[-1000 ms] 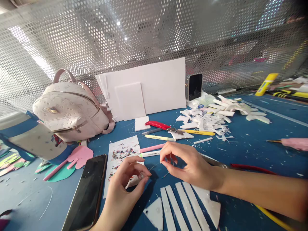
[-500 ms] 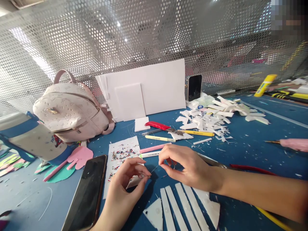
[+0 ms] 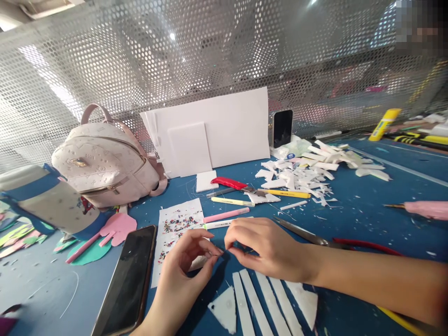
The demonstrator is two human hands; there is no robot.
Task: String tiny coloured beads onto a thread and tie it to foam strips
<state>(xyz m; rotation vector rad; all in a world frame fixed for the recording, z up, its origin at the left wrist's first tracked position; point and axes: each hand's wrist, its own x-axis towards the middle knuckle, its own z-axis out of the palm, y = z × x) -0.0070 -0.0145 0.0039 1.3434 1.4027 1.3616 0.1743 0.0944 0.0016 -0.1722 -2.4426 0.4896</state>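
My left hand [image 3: 189, 268] pinches thumb and fingertips together above the blue table. Fingertips of my right hand [image 3: 261, 247] are pinched just to the right, almost meeting the left ones. A thin thread runs between the two pinches, barely visible now. Behind the left hand lies a white paper sheet [image 3: 182, 210] strewn with tiny multicoloured beads [image 3: 178, 225]. Something white shows under the left fingers; its kind cannot be made out. Below the hands are several white foam strips [image 3: 257, 303] and a triangular foam piece [image 3: 225, 310] with a clear blob on it.
A phone [image 3: 126, 280] lies left of my left hand. Markers [image 3: 227, 214], a red-handled cutter [image 3: 229, 182] and pliers [image 3: 308, 236] lie beyond the hands. White scraps [image 3: 301, 175] pile at the back right. A backpack [image 3: 105, 161] and tumbler [image 3: 49, 200] stand left, white boards [image 3: 238, 126] behind.
My right hand has moved slightly left, narrowing the gap between the two pinches. The left hand has hardly moved. The stretch of thread between them is less visible.
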